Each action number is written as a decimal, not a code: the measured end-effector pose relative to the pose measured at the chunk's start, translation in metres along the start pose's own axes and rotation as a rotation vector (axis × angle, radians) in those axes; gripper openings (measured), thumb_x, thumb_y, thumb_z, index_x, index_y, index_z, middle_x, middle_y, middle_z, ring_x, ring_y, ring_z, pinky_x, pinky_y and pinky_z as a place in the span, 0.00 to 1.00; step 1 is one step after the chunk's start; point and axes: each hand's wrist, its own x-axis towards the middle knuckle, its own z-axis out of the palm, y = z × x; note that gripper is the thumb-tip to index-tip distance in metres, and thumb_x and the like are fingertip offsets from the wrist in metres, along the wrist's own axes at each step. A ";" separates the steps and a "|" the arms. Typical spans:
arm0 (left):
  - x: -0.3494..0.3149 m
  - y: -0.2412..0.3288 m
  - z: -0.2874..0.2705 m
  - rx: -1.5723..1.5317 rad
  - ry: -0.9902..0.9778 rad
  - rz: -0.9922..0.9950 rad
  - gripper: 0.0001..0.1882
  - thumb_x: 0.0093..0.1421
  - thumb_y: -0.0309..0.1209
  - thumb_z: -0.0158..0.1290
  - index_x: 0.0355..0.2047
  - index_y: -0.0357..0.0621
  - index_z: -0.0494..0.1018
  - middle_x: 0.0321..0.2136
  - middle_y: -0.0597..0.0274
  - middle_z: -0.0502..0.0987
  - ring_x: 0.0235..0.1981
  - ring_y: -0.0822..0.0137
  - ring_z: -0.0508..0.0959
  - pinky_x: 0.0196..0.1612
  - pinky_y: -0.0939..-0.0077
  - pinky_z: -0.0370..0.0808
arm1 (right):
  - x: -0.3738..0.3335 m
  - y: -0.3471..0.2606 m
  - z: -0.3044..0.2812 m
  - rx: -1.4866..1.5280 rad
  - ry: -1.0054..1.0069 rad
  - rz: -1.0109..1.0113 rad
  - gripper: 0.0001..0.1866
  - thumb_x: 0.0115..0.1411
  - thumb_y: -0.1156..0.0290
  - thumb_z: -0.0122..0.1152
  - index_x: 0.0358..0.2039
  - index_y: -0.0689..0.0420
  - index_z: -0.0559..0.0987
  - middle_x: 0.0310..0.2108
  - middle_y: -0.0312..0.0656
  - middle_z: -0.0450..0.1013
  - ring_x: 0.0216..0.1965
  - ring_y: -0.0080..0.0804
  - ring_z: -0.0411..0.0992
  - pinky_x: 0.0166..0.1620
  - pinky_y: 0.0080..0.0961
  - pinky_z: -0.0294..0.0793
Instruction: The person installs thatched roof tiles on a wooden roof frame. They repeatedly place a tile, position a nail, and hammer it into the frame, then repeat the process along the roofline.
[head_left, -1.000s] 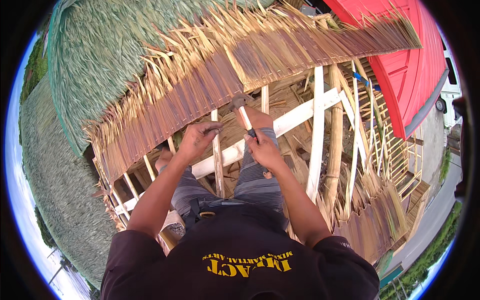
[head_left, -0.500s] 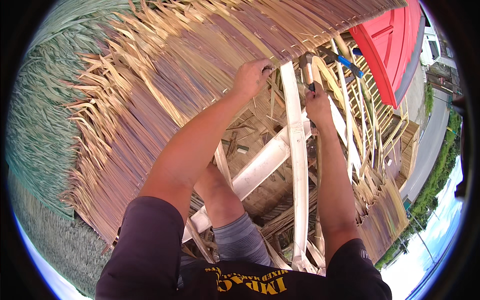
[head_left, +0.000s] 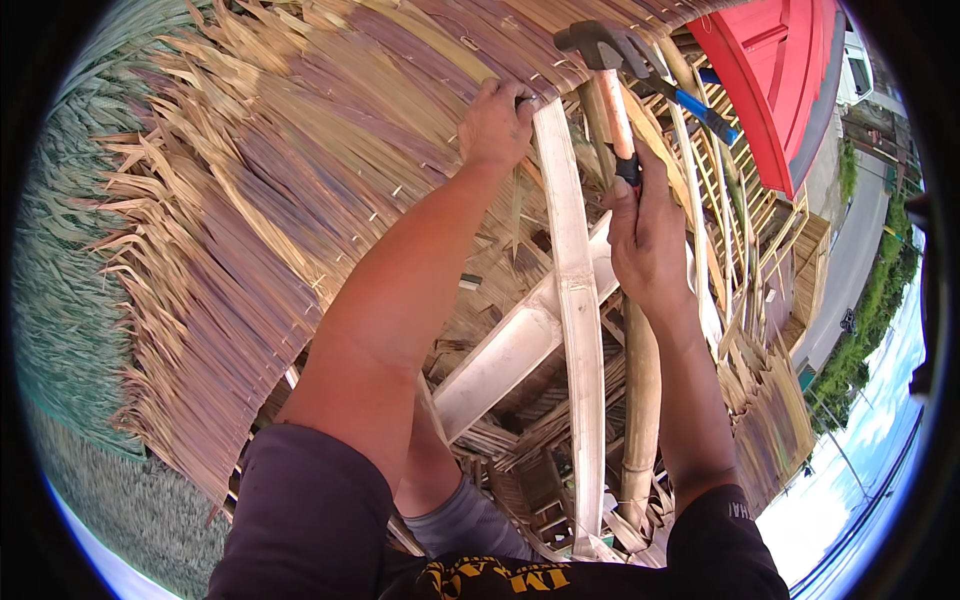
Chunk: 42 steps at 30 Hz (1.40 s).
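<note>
My right hand (head_left: 648,225) is wrapped round the dark grip of a claw hammer (head_left: 615,110). The hammer stands head up, its dark metal head over the lower edge of a thatch panel (head_left: 400,120) of long dried leaves. My left hand (head_left: 497,125) is closed at that edge, beside the top of a pale split bamboo strip (head_left: 572,260). A small dark thing shows at its fingertips, too small to name. Behind the hammer lies a blue-handled tool (head_left: 705,115); its dark end is partly hidden.
Another wide bamboo piece (head_left: 500,365) crosses behind the strip, with a round bamboo pole (head_left: 640,410) to its right. A red panel (head_left: 765,80) stands at the upper right, above slatted bamboo framing. Green netting (head_left: 75,270) borders the thatch at left. A road (head_left: 850,270) runs beyond.
The hammer has risen, its head now higher and more visible above the thatch edge. My left hand has shifted slightly left and up with the view, still closed at the edge.
</note>
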 end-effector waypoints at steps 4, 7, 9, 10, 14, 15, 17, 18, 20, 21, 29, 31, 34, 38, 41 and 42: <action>-0.003 0.000 0.000 -0.006 0.035 0.051 0.13 0.63 0.42 0.57 0.43 0.51 0.80 0.45 0.58 0.76 0.46 0.51 0.79 0.47 0.57 0.75 | 0.020 -0.016 0.008 -0.130 -0.121 0.154 0.20 0.70 0.70 0.50 0.60 0.58 0.63 0.33 0.63 0.76 0.32 0.68 0.76 0.36 0.61 0.74; -0.004 -0.003 -0.002 -0.032 -0.015 0.033 0.12 0.63 0.39 0.57 0.43 0.50 0.80 0.45 0.57 0.76 0.47 0.51 0.79 0.48 0.57 0.75 | 0.035 -0.025 0.006 -0.272 -0.286 0.215 0.20 0.69 0.71 0.50 0.59 0.57 0.62 0.30 0.62 0.76 0.31 0.68 0.76 0.36 0.59 0.75; -0.001 -0.005 -0.004 -0.073 -0.052 0.034 0.12 0.63 0.36 0.56 0.46 0.48 0.78 0.46 0.56 0.76 0.47 0.50 0.79 0.49 0.56 0.75 | 0.030 -0.037 -0.002 -0.200 -0.168 0.109 0.17 0.69 0.71 0.50 0.56 0.59 0.63 0.26 0.61 0.75 0.30 0.67 0.76 0.34 0.57 0.75; 0.000 -0.005 -0.005 -0.093 -0.029 0.027 0.14 0.63 0.35 0.55 0.48 0.46 0.76 0.46 0.55 0.76 0.47 0.50 0.79 0.49 0.56 0.74 | 0.025 -0.047 -0.005 -0.139 -0.103 0.116 0.17 0.69 0.71 0.50 0.55 0.60 0.64 0.26 0.61 0.75 0.30 0.66 0.76 0.33 0.56 0.75; 0.001 -0.014 -0.004 -0.127 0.056 0.099 0.17 0.63 0.28 0.52 0.53 0.44 0.69 0.49 0.51 0.75 0.49 0.49 0.78 0.51 0.56 0.74 | 0.030 -0.061 0.004 -0.195 -0.144 0.171 0.14 0.69 0.68 0.50 0.51 0.59 0.64 0.26 0.65 0.75 0.31 0.67 0.76 0.34 0.57 0.74; 0.002 -0.018 -0.002 -0.121 0.035 0.089 0.18 0.62 0.27 0.52 0.54 0.44 0.68 0.50 0.51 0.75 0.49 0.49 0.78 0.52 0.56 0.74 | 0.038 -0.058 0.008 -0.390 -0.386 0.337 0.14 0.70 0.66 0.49 0.50 0.60 0.65 0.27 0.66 0.75 0.31 0.68 0.76 0.35 0.59 0.73; 0.003 -0.029 0.004 -0.205 0.011 0.122 0.19 0.62 0.25 0.51 0.54 0.42 0.67 0.51 0.50 0.74 0.50 0.50 0.78 0.53 0.57 0.74 | 0.049 -0.051 0.010 -0.298 -0.208 0.273 0.12 0.71 0.67 0.48 0.49 0.61 0.65 0.27 0.66 0.75 0.31 0.69 0.75 0.34 0.60 0.71; 0.003 -0.036 0.007 -0.259 0.053 0.157 0.19 0.62 0.24 0.51 0.54 0.41 0.67 0.51 0.49 0.74 0.50 0.51 0.78 0.54 0.58 0.74 | 0.048 -0.049 0.009 -0.161 -0.105 0.111 0.12 0.71 0.68 0.48 0.49 0.61 0.65 0.26 0.66 0.75 0.30 0.68 0.75 0.33 0.59 0.71; 0.009 -0.047 0.012 -0.343 -0.056 0.112 0.22 0.61 0.22 0.50 0.57 0.40 0.65 0.53 0.49 0.74 0.51 0.54 0.78 0.55 0.60 0.74 | 0.025 -0.035 0.002 0.044 0.157 -0.107 0.12 0.71 0.70 0.49 0.51 0.60 0.65 0.24 0.64 0.74 0.29 0.67 0.75 0.30 0.55 0.70; 0.012 -0.050 0.012 -0.404 -0.052 0.136 0.24 0.61 0.22 0.50 0.59 0.39 0.64 0.54 0.49 0.73 0.52 0.55 0.78 0.55 0.60 0.74 | 0.018 -0.017 0.009 0.034 0.157 -0.142 0.12 0.70 0.69 0.49 0.50 0.61 0.65 0.24 0.63 0.74 0.29 0.66 0.75 0.31 0.56 0.72; -0.077 0.005 -0.029 -0.669 -0.281 -0.050 0.38 0.67 0.39 0.56 0.70 0.36 0.53 0.61 0.41 0.68 0.63 0.51 0.69 0.64 0.62 0.69 | -0.029 0.022 0.030 -0.372 -0.108 0.289 0.14 0.69 0.66 0.50 0.48 0.62 0.64 0.23 0.63 0.76 0.27 0.65 0.77 0.31 0.57 0.76; -0.126 0.031 -0.021 -0.764 -0.473 -0.121 0.45 0.64 0.49 0.59 0.69 0.33 0.53 0.63 0.40 0.66 0.65 0.48 0.66 0.65 0.59 0.65 | -0.053 0.027 0.030 -0.308 -0.120 0.274 0.16 0.68 0.66 0.51 0.51 0.61 0.65 0.28 0.61 0.77 0.29 0.63 0.77 0.33 0.55 0.77; -0.135 0.057 0.010 -0.839 -0.223 -0.181 0.40 0.60 0.45 0.62 0.64 0.30 0.60 0.63 0.38 0.64 0.64 0.45 0.65 0.65 0.53 0.63 | -0.078 0.029 0.027 -0.213 -0.169 0.167 0.24 0.65 0.66 0.56 0.59 0.57 0.65 0.41 0.56 0.77 0.37 0.62 0.78 0.40 0.55 0.77; -0.132 0.067 0.043 -0.309 -0.025 -0.284 0.36 0.53 0.33 0.59 0.61 0.31 0.63 0.61 0.40 0.61 0.63 0.39 0.61 0.65 0.53 0.62 | -0.083 0.019 0.025 -0.204 -0.180 0.235 0.31 0.61 0.70 0.58 0.65 0.58 0.65 0.44 0.59 0.75 0.42 0.62 0.76 0.46 0.52 0.76; -0.133 0.068 0.052 -0.391 0.042 -0.265 0.36 0.54 0.33 0.58 0.61 0.31 0.63 0.62 0.39 0.60 0.63 0.40 0.62 0.65 0.54 0.62 | -0.068 0.019 0.006 -0.059 -0.191 0.232 0.30 0.59 0.70 0.61 0.63 0.55 0.68 0.45 0.55 0.74 0.44 0.60 0.75 0.50 0.49 0.75; -0.135 0.068 0.054 -0.368 0.078 -0.256 0.35 0.54 0.33 0.57 0.60 0.29 0.63 0.63 0.38 0.58 0.63 0.40 0.63 0.65 0.54 0.63 | -0.061 0.026 -0.008 0.058 -0.303 0.266 0.30 0.59 0.70 0.62 0.62 0.56 0.69 0.46 0.54 0.74 0.45 0.59 0.75 0.52 0.48 0.75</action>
